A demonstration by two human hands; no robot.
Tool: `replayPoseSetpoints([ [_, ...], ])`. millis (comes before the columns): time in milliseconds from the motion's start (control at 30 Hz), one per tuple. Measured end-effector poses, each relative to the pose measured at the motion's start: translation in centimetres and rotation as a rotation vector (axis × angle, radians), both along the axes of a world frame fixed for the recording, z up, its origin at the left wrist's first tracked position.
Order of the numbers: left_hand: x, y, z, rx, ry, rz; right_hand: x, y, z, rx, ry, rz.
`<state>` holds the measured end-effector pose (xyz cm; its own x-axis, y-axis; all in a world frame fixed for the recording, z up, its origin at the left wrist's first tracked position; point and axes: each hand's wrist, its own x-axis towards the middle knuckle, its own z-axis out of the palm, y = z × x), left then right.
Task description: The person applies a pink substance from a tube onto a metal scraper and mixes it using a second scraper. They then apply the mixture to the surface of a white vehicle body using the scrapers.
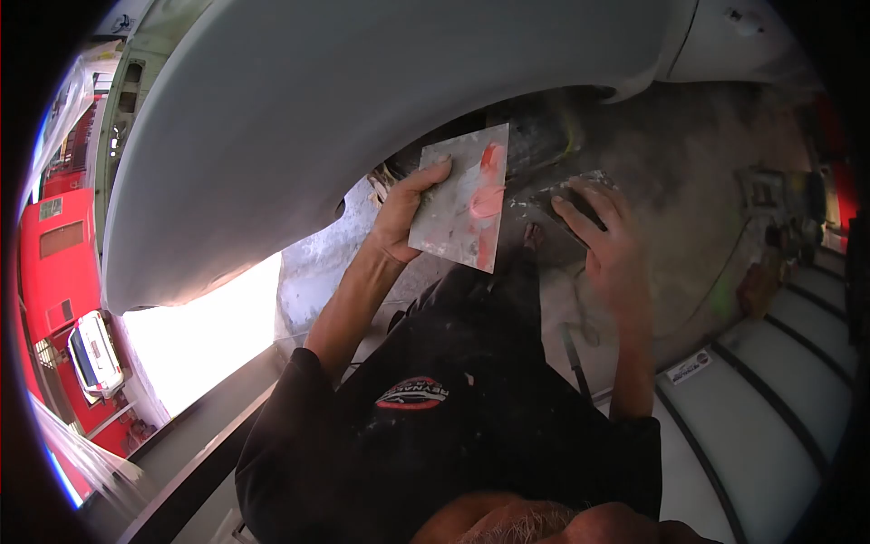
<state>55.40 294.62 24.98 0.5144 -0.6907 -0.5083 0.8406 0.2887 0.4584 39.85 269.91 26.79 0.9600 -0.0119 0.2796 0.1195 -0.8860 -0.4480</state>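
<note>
My left hand (406, 210) grips a flat, light grey mixing board (450, 204) by its left edge, thumb on top. Pink filler paste (487, 201) is smeared along the board's right side, with a redder streak near the top. To the right, my right hand (612, 231) is closed on a dark filler spreader (542, 200) with pale specks, held a little apart from the board. Beyond both hands curves a smooth grey vehicle body panel (362, 82); neither hand visibly touches it.
A dark wheel area (535, 150) shows beneath the panel's arch. Whitish ribbed panels (770, 390) stand at lower right, and tools or equipment (766, 190) lie on the floor at right. Outside on the left are a white car (94, 355) and a red wall (59, 263).
</note>
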Motion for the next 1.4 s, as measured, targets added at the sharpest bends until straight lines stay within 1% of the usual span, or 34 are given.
replayPoseSetpoints([
  [33, 0.7, -0.1, 1.2, -0.021, -0.065, -0.024, 0.1, 0.0, 0.2, 0.020, -0.054, 0.011],
  [67, 1.2, -0.5, 2.6, 0.079, -0.173, -0.048, 0.1, -0.1, 0.9, 0.041, -0.105, 0.026],
  [100, 1.8, -0.5, 3.0, 0.124, -0.224, -0.105, 0.2, -0.1, 1.7, 0.064, -0.157, 0.041],
  [167, 3.6, -1.0, 3.3, 0.210, -0.336, -0.233, 0.3, 0.5, 4.2, 0.029, -0.173, 0.117],
  [200, 4.2, -1.3, 3.3, 0.177, -0.354, -0.283, 0.5, 0.8, 5.0, 0.006, -0.186, 0.152],
  [300, 5.3, -1.7, 2.9, 0.212, -0.375, -0.353, 0.9, 1.1, 5.1, -0.050, -0.154, 0.231],
  [400, 5.2, -2.0, 2.7, 0.284, -0.397, -0.355, 1.2, 1.4, 4.7, -0.056, -0.127, 0.245],
  [500, 4.8, -2.2, 2.6, 0.273, -0.377, -0.381, 1.7, 2.3, 4.2, -0.070, -0.118, 0.249],
  [600, 4.7, -1.7, 2.3, 0.325, -0.426, -0.348, 1.9, 3.1, 3.0, -0.076, -0.097, 0.268],
  [700, 3.9, 0.4, 2.0, 0.394, -0.389, -0.098, 2.1, 1.2, 2.3, -0.044, 0.081, 0.263],
  [767, 2.5, 2.3, -0.1, 0.473, -0.376, -0.115, 3.5, 0.1, 0.8, 0.013, -0.045, 0.132],
  [800, 1.1, 2.2, -1.2, 0.519, -0.380, -0.077, 4.6, -0.4, 0.0, 0.041, -0.107, 0.068],
  [833, 0.1, 2.7, -2.7, 0.507, -0.343, -0.145, 5.7, -0.5, -0.7, 0.021, -0.175, 0.012],
  [867, -1.1, 2.8, -4.1, 0.531, -0.222, -0.164, 6.9, -0.4, -1.4, 0.001, -0.243, -0.049],
  [900, -2.4, 3.1, -6.1, 0.545, -0.200, -0.175, 8.2, -0.4, -2.0, -0.022, -0.312, -0.114],
  [1000, -5.7, 3.3, -9.2, 0.496, -0.070, -0.137, 12.0, 0.2, -3.3, -0.043, -0.504, -0.219],
  [1067, -6.9, 3.7, -10.5, 0.469, 0.002, -0.108, 14.5, 0.6, -4.7, -0.055, -0.578, -0.247],
  [1100, -7.3, 3.8, -10.9, 0.474, -0.003, -0.122, 15.6, 0.7, -5.3, -0.060, -0.616, -0.257],
  [1300, -7.4, 4.4, -11.8, 0.470, -0.024, -0.146, 19.0, 1.9, -6.2, -0.071, -0.666, -0.306],
  [1400, -7.1, 4.4, -11.6, 0.459, -0.014, -0.122, 19.6, 2.3, -6.9, -0.126, -0.596, -0.320],
])
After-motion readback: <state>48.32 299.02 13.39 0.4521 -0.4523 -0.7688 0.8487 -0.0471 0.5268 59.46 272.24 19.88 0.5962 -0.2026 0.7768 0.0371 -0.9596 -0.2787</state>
